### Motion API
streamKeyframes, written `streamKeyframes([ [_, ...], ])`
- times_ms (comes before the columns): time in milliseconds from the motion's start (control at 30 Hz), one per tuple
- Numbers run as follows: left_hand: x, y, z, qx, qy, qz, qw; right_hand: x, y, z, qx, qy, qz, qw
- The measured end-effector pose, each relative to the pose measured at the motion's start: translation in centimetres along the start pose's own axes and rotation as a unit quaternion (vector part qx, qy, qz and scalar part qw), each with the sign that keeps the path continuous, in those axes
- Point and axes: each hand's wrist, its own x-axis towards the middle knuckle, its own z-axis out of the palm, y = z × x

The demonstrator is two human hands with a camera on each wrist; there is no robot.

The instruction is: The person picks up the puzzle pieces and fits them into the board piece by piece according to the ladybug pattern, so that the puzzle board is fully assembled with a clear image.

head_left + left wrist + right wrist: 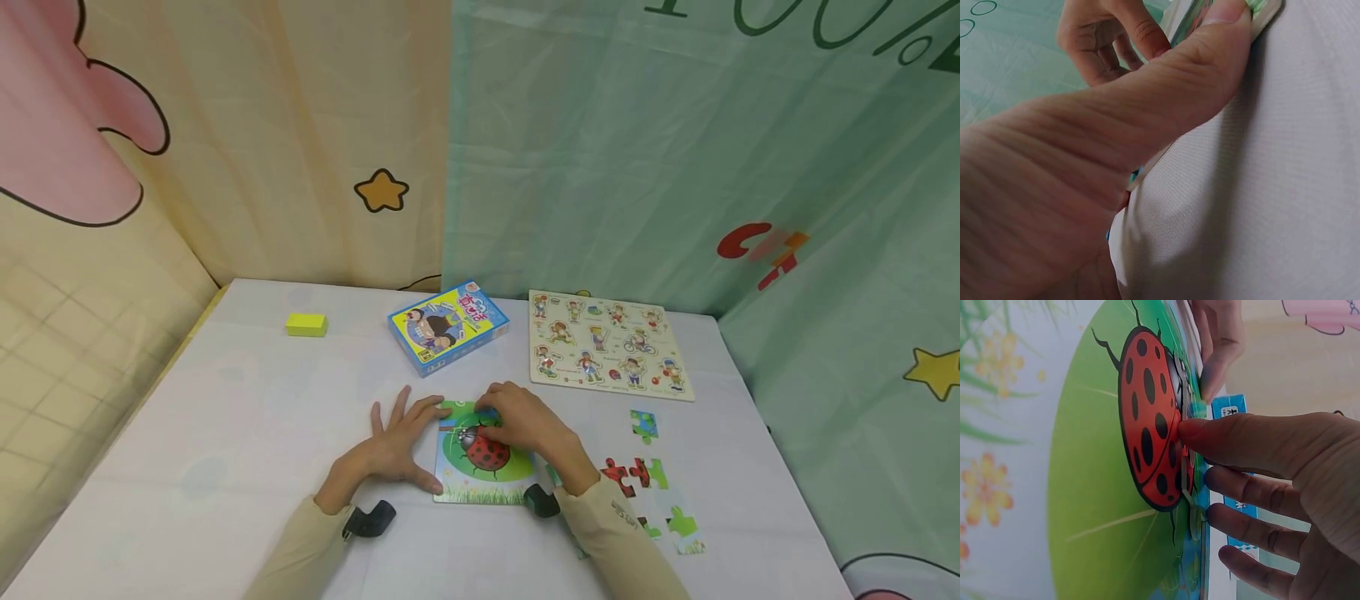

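A ladybug jigsaw puzzle point(480, 493) lies flat in its tray on the white table. My left hand point(393, 446) spans the tray's left side, its fingers spread. In the left wrist view the left thumb point(1210, 56) rests on a corner of the tray. Over the ladybug's upper right, my right hand point(528, 421) pinches a jigsaw piece point(1189, 478) at the picture. That piece appears slightly raised, and the right index fingertip is hidden behind the thumb. Loose jigsaw pieces, including a blue-green one point(643, 425) and a green one point(682, 522), lie right of the tray.
Behind the puzzle sits a blue and yellow box point(450, 327). A wooden peg board point(607, 343) with small figures is at the back right, and a yellow block point(307, 325) at the back left. Curtains hang behind the table point(225, 417). My right forearm partly covers some loose pieces.
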Motion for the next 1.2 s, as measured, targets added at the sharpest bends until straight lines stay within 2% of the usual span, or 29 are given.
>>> streamKeyframes([
  [233,0.0,-0.1,0.1,0.002,0.002,-0.003,1.0000,-0.1,-0.1,0.0,-0.011,-0.007,0.003,1.000],
  [367,0.0,-0.2,0.2,0.001,0.000,-0.004,1.0000,-0.3,0.2,0.0,0.006,-0.005,-0.005,1.000],
  [800,0.1,-0.3,0.4,0.002,0.003,-0.006,1.0000,-2.2,2.3,-1.2,0.051,0.045,-0.027,0.997],
  [1200,0.1,-0.2,0.3,0.002,0.004,-0.001,1.0000,-5.7,5.4,-2.5,0.042,0.070,0.038,0.996],
])
